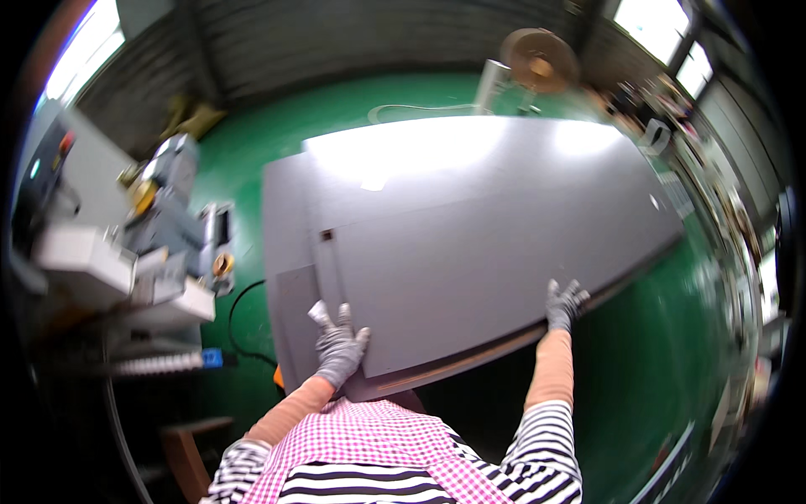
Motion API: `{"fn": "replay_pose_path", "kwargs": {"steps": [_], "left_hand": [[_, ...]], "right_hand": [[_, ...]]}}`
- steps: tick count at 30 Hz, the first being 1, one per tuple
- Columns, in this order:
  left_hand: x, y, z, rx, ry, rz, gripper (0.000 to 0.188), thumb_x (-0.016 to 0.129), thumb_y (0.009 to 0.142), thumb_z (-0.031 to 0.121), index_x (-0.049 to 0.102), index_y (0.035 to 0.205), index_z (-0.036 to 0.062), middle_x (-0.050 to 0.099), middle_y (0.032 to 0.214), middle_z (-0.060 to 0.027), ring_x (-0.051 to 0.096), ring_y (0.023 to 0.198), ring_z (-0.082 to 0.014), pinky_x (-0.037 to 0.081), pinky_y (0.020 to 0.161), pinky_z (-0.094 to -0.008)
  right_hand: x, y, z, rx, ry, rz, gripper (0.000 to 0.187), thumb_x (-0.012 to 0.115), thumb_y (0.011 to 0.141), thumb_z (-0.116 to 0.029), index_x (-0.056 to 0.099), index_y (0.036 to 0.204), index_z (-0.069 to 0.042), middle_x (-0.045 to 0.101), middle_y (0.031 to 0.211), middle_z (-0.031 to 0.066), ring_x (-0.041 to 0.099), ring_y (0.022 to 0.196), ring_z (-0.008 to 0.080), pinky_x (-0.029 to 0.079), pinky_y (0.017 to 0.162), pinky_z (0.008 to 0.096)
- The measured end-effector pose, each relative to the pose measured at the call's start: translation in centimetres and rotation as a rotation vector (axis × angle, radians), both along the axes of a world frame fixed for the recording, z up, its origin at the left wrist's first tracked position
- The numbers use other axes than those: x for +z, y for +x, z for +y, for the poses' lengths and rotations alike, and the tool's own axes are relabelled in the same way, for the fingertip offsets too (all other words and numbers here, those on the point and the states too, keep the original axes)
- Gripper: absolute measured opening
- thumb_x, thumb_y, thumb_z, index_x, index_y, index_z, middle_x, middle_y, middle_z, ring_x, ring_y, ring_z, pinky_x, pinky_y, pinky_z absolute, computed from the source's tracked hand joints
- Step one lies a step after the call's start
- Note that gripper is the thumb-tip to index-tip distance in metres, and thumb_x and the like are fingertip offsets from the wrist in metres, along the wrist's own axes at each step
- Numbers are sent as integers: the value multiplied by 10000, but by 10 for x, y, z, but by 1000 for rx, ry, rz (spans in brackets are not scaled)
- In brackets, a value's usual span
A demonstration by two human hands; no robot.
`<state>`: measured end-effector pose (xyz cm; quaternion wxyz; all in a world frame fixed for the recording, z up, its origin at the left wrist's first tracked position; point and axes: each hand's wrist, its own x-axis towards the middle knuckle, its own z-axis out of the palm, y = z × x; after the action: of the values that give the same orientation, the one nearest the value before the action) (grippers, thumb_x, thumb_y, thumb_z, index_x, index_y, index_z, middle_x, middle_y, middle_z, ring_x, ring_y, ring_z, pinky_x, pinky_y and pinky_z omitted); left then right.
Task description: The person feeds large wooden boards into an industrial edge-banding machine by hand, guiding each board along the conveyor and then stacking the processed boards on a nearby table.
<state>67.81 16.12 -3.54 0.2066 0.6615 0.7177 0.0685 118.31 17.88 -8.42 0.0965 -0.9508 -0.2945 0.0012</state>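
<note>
Both my hands wear grey gloves and rest on a large flat grey panel [470, 244], the top one of a stack. My left hand [339, 351] lies with fingers spread at the panel's near left corner, beside a narrow strip. A small white piece [319, 313] shows at its leftmost fingers; whether it is held I cannot tell. At the near edge, further right, my right hand [566, 307] is laid on with its fingers apart. Another grey panel [284, 218] sticks out underneath on the left. A dark square mark [327, 235] sits near the left edge.
Left of the stack stands a grey machine [172, 218] with white boxes and a black cable [239, 315] on the green floor [353, 101]. A round fan [540, 63] is at the back, with a white cord. Blurred items line the right side.
</note>
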Motion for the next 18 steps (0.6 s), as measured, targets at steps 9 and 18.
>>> {"fn": "replay_pose_path", "kwargs": {"steps": [9, 18], "left_hand": [[-19, -48, -18, -130, 61, -244, 652, 544, 853, 445, 386, 1373, 86, 295, 1382, -277, 400, 1231, -393, 351, 1013, -465], [-48, -160, -121, 68, 198, -387, 538, 537, 886, 379, 468, 1291, 32, 466, 1303, -182, 454, 1204, -329, 361, 1013, -396]], "right_hand": [[-16, 4, 11, -79, -62, -79, 743, 327, 882, -636, 242, 1443, -155, 211, 1458, 255, 269, 1330, 423, 256, 1045, 548], [31, -226, -30, 313, -166, -297, 577, 377, 923, -518, 415, 1354, -137, 416, 1368, 185, 350, 1288, 338, 262, 1029, 548]]}}
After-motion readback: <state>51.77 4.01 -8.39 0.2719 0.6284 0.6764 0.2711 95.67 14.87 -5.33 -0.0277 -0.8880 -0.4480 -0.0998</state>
